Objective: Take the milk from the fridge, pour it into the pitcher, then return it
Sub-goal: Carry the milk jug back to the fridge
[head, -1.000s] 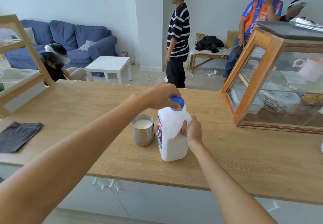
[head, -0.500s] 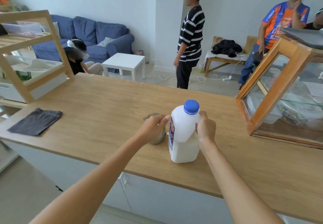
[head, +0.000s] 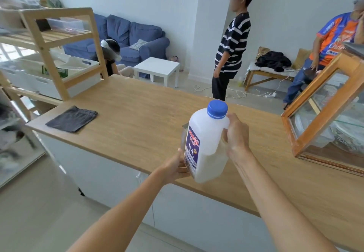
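I grip the white plastic blue-capped milk jug (head: 204, 143) with both hands' fingers (head: 233, 125); next, carry it fridgeward

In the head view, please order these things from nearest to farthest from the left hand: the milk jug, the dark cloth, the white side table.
1. Milk jug: the left hand touches its lower side.
2. Dark cloth: on the counter, farther to the left.
3. White side table: on the floor beyond the counter, near the sofa.
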{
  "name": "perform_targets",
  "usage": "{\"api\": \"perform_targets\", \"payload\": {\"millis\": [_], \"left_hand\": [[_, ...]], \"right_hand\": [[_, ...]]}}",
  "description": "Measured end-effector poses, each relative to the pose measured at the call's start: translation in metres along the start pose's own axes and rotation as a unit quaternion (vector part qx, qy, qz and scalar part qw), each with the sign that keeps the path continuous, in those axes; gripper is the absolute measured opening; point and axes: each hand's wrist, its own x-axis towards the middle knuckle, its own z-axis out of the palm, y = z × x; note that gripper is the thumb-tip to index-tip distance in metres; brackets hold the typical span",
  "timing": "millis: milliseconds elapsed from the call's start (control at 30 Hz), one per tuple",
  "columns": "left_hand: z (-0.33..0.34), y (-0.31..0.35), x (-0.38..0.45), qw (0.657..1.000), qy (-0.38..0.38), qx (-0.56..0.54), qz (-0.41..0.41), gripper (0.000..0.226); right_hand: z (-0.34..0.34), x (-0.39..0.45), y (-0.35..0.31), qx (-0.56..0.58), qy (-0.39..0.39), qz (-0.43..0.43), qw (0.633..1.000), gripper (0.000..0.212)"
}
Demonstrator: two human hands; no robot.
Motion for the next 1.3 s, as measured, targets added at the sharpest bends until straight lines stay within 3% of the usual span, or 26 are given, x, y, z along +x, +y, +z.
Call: {"api": "perform_targets", "payload": {"millis": [133,400,667,833,967,1300], "left_hand": [[-0.031,-0.003,-0.04,0.999,0.012,-0.034,0.025,0.059],[-0.119,-0.044,-0.126,0.986,0.136,-0.091,0.043,0.048],[-0.174,-0.116,-0.232,0.921,0.31,-0.226,0.067,0.038],[-0.18,-0.161,-0.296,0.848,0.417,-0.309,0.105,0.037],[-0.164,-0.196,-0.34,0.787,0.486,-0.359,0.125,0.039],[-0.066,-0.3,-0.43,0.626,0.606,-0.463,0.163,0.039]], "right_hand": [[0.031,-0.035,-0.007,0.001,-0.06,0.002,0.998,0.032],[0.108,-0.114,0.01,-0.01,-0.19,0.035,0.981,0.034],[0.176,-0.21,0.045,-0.027,-0.363,0.073,0.928,0.037],[0.196,-0.273,0.053,-0.062,-0.488,0.062,0.869,0.028],[0.194,-0.318,0.054,-0.078,-0.593,0.062,0.799,0.026],[0.14,-0.433,0.071,-0.093,-0.774,0.095,0.619,0.032]]}}
